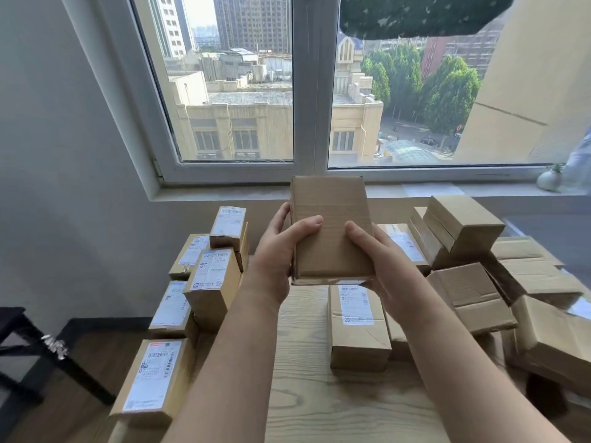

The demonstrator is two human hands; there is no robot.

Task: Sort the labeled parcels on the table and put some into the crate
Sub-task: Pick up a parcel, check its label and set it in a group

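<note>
Your left hand (281, 251) and right hand (380, 266) both clamp one plain parcel (331, 228), lifted clear of the table (319, 394). Labeled parcels (212, 273) sit left of your left hand; the held parcel's label possibly faces down.

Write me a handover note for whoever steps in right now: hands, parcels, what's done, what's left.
Left hand and right hand: both hold one brown parcel raised above the table, its plain face toward the camera.
Left side: labeled parcels stacked label-up.
Right side: jumbled pile, mostly plain faces showing.
Center: one labeled parcel lying on the table.
No crate is in view, so crate progress cannot be judged.
Left: place the held parcel, then sort the right pile.
</note>
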